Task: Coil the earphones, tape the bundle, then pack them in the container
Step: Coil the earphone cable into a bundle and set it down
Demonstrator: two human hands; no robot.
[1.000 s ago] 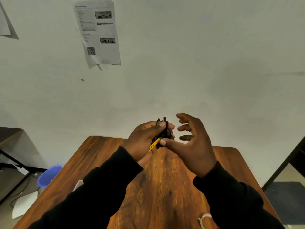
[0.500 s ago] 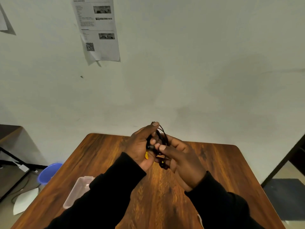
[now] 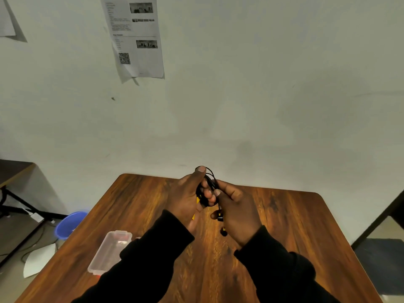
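The black earphones (image 3: 211, 182) are a coiled bundle held above the wooden table (image 3: 284, 226). My left hand (image 3: 188, 200) grips the bundle, its index finger raised over the top loop, and a yellow piece shows under the palm. My right hand (image 3: 235, 212) has its fingers curled round the cable from the right. Two earbuds (image 3: 220, 219) dangle below the hands. A clear plastic container (image 3: 109, 252) lies on the table at the near left, partly hidden by my left sleeve.
A blue bowl (image 3: 70, 224) and a white sheet (image 3: 39, 259) lie on the floor left of the table. A dark table leg frame stands at the far left. A dark chair or stand sits at the right. Papers hang on the wall.
My right hand, spread open a second ago, has closed onto the cable beside the left hand. The view has tilted down, bringing the container into sight. Earbuds now hang below the hands.
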